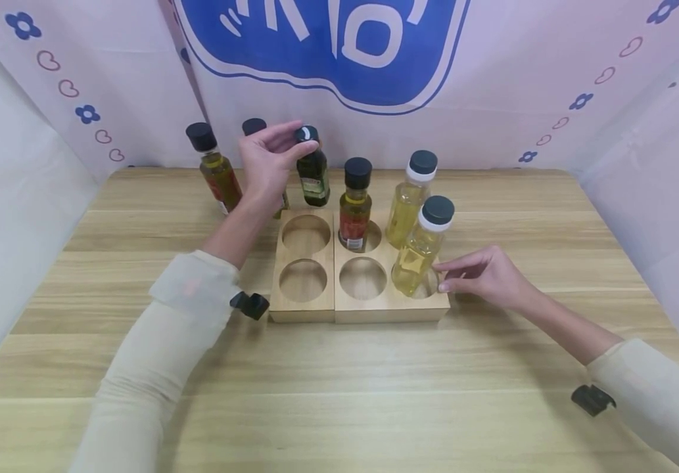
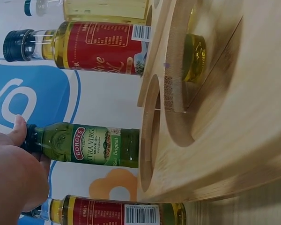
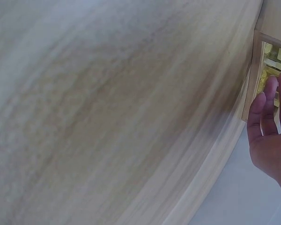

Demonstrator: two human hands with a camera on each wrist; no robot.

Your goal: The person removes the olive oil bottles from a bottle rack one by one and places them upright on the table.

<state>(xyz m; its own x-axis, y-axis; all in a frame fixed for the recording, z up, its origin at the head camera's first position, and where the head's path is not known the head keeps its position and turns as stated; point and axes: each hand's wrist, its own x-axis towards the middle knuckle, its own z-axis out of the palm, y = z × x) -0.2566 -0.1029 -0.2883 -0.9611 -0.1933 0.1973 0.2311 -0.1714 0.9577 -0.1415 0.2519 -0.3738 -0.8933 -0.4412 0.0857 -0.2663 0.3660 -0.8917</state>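
My left hand (image 1: 265, 167) pinches the dark cap of a green olive oil bottle (image 1: 314, 176), which stands upright behind the wooden bottle rack (image 1: 304, 314). Its green and cream label faces the camera in the left wrist view. At the rack's right end is my right hand (image 1: 487, 279), thumb and fingertips right at the edge, fingers extended in the right wrist view. Beside them, a pale yellow oil bottle (image 1: 416, 259) occupies the front right hole. Another pale oil bottle (image 1: 405, 210) is behind it, and a red-labelled olive oil bottle (image 1: 354, 217) sits in a back hole.
Left of the rack, a second red-labelled bottle (image 1: 221, 177) stands on the wooden table (image 1: 339, 407). Another dark-capped bottle (image 1: 253, 126) is mostly hidden behind my left hand. A printed cloth (image 1: 481, 118) hangs along the table's back edge.
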